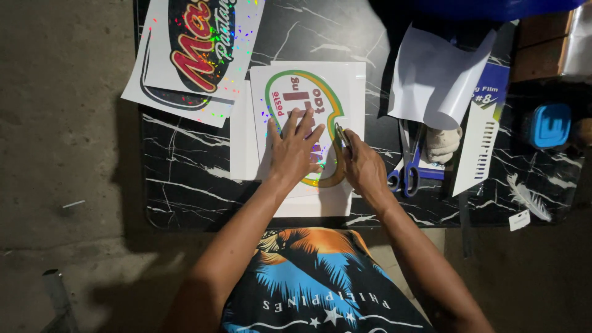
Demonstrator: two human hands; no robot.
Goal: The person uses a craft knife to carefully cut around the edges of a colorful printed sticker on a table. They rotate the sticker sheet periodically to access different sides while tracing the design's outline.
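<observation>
Nearest the camera, the person's two bare forearms are reaching up from a palm-tree patterned shirt (320, 283) over the near edge of a black marble-patterned table (185, 197). The left hand (295, 148) is lying flat and released, fingers spread, pressing down on a white sticker sheet (308, 92) printed with a rounded logo outlined in green and brown; the sheet is sitting near the middle of the table, its lower edge coming close to the near edge. Just beside it, the right hand (364, 166) is clenching around a small slim tool (341, 134), whose tip is touching the brown outline of the logo at the sheet's right side; what kind of tool it is cannot be told. To the right of that hand, blue-handled scissors (404, 166) are lying on the table, with a white knitted glove (443, 143) just beyond them and a long white slotted strip (478, 151) leaning alongside. Farther toward the right edge a blue squarish object (550, 125) is resting. Near the far edge, a curled white sheet (435, 77) is standing up above the scissors, and at the far left corner a larger printed sheet (197, 43) with a red and black oval design is overhanging the table's left edge, catching rainbow-coloured specks of light.
</observation>
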